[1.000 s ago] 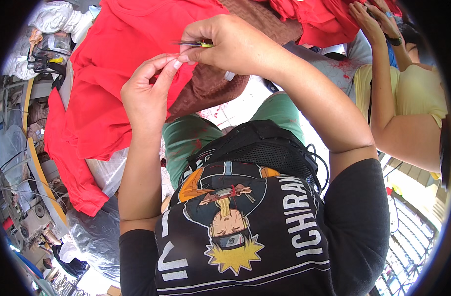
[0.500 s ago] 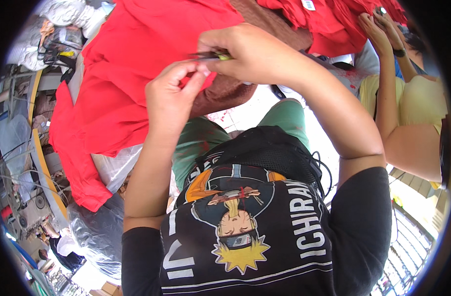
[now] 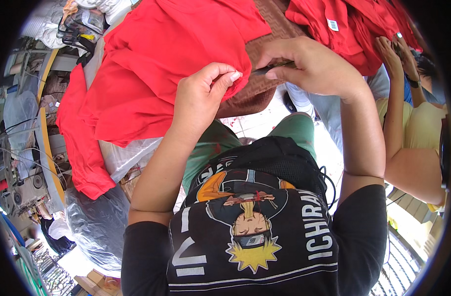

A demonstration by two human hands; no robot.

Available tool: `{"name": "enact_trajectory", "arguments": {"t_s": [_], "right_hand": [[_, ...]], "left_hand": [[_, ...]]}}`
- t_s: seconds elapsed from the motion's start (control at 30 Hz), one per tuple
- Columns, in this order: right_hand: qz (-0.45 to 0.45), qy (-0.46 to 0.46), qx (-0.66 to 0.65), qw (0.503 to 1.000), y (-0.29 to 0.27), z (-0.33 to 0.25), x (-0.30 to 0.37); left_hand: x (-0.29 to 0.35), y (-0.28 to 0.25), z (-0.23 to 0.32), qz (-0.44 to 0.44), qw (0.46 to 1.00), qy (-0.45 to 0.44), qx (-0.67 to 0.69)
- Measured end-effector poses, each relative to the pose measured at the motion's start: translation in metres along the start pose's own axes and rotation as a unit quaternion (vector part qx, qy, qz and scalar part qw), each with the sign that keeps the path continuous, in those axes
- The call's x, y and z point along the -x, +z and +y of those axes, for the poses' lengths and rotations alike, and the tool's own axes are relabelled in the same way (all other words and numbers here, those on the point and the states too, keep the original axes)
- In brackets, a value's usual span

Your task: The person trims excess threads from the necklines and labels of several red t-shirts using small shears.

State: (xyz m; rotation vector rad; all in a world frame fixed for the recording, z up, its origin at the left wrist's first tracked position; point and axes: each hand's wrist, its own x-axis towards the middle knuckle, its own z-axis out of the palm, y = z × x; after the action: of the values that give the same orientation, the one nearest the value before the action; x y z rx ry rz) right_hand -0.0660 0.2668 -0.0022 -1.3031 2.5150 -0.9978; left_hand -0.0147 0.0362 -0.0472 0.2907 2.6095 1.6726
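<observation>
My left hand (image 3: pixel 202 96) is closed, thumb and forefinger pinching the edge of a red garment (image 3: pixel 151 69). That garment lies spread over a brown patterned cloth (image 3: pixel 265 52), its sleeve hanging down at the left. To the right of the pinched edge, my right hand (image 3: pixel 316 66) is wrapped round a small dark cutting tool, which looks like thread snips (image 3: pixel 261 71). The dark tip points left toward my left fingertips, with a gap between. My palm hides most of the tool, so I cannot tell whether its blades are apart.
At the far right, a co-worker's hands (image 3: pixel 395 56) are close to another heap of red garments (image 3: pixel 329 44) with a white tag. Clear plastic sheeting (image 3: pixel 95 232) bulges at the lower left. Cluttered shelving with a yellow edge (image 3: pixel 47 133) stands at the left.
My right hand with the snips has drawn away to the right, opening a gap from my left hand. The whole view has shifted a little; my left hand still pinches.
</observation>
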Motion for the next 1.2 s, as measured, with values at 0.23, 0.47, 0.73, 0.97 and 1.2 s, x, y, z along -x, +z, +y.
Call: {"name": "enact_trajectory", "arguments": {"t_s": [0.23, 0.47, 0.73, 0.97, 1.2], "right_hand": [[-0.002, 0.001, -0.012, 1.0, 0.014, -0.005, -0.013], [-0.002, 0.012, 0.023, 1.0, 0.014, -0.008, -0.014], [0.008, 0.016, 0.048, 0.999, 0.012, -0.014, -0.014], [0.01, 0.012, 0.064, 0.998, 0.018, -0.011, -0.017], [0.019, 0.006, 0.093, 0.995, 0.022, -0.015, -0.017]], "left_hand": [[0.0, -0.002, 0.0, 0.004, 1.0, -0.004, -0.02], [0.0, -0.004, -0.001, 0.015, 1.0, 0.003, -0.013], [-0.001, -0.005, 0.001, 0.013, 1.0, 0.009, -0.023], [-0.001, -0.005, 0.003, 0.015, 0.999, 0.019, -0.032], [-0.003, -0.001, -0.008, 0.049, 0.998, 0.038, 0.017]]}}
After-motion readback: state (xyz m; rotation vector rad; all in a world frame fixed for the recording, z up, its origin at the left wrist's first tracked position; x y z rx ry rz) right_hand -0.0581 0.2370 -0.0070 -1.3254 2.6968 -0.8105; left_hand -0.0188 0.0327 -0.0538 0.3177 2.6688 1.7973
